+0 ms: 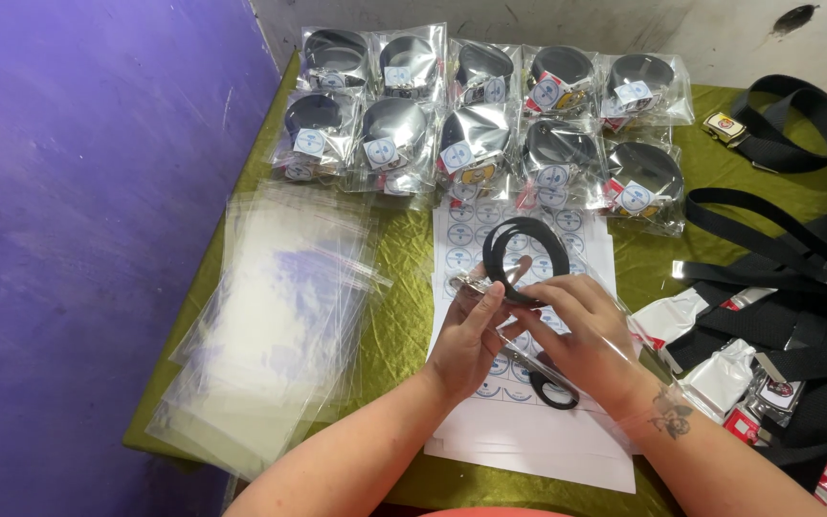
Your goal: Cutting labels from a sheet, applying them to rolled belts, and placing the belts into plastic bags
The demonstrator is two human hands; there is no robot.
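Holding a coiled black belt (525, 257) between both hands, you have it raised just above the sheet of round stickers (528, 421) in the middle of the counter (404, 258). Your left hand (468, 337) has its grip closed on the lower left of the coil, at the metal buckle end, thumb pointing up across the loops. Your right hand (581, 330) has its grip closed too, fingers curled over the coil's lower right edge and pinching a clear plastic sleeve (614, 325) that drapes over the back of that hand (how far the belt sits inside the sleeve cannot be told).

Beneath your right wrist a second, smaller black loop (555, 393) lies on the sticker sheet. To your left, a loose stack of empty clear bags (270, 325) fans over the counter's edge. Beyond the sheet, two rows of bagged belts (490, 124), each with a round label, lie side by side and touching. To your right, loose black belts (796, 287) with buckles sprawl over the green cloth, with small silver and red-and-white packets (720, 373) beside them.
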